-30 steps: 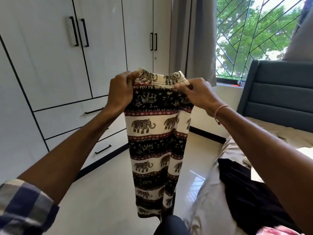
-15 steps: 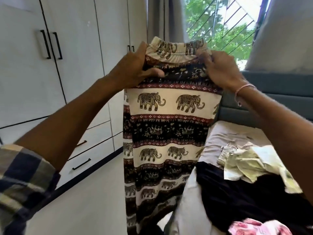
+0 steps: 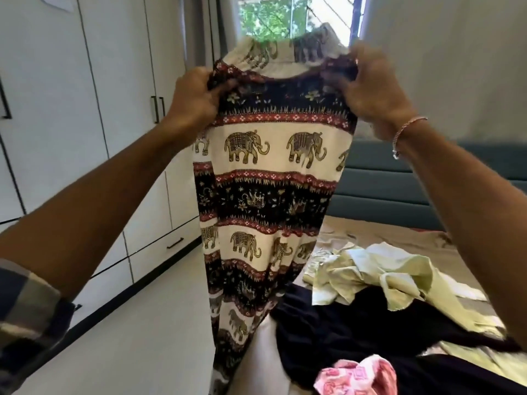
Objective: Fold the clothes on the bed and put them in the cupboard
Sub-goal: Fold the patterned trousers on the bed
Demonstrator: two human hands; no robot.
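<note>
Trousers: we see elephant-print trousers [image 3: 271, 172] held up in the air at the middle of the view; cream, black and red bands run across them; the waistband is at the top and the legs hang down, the lower end dropping past the near left edge of the bed [image 3: 399, 238]
Left hand: the left hand [image 3: 194, 95] has its fingers curled round the left side of the cloth just below the waistband, bunching it
Right hand: the right hand [image 3: 370, 92] clutches the right side at the same height, fingers curled into the fabric; the hand is blurred; a thin bracelet [image 3: 405, 129] circles the wrist
Sleeve: a blue and white checked sleeve [image 3: 25, 317] shows at the near left, on the left arm
Bed: to the right of the trousers, with a pale sheet; a teal padded headboard [image 3: 385, 189] stands at its far side
Other clothes: a crumpled pale green garment [image 3: 385, 277] lies on the bed; a dark garment [image 3: 342, 323] lies nearer, touching it; a pink patterned garment [image 3: 359, 377] lies at the near edge, on the dark one
Cupboard: a white cupboard [image 3: 119, 109] fills the left side, doors closed, with black handles and drawers below
Floor: a light glossy floor [image 3: 142, 337] runs between cupboard and bed
Window: a window [image 3: 285, 15] with green leaves outside sits far behind the waistband; a grey curtain [image 3: 205, 29] hangs to its left
</note>
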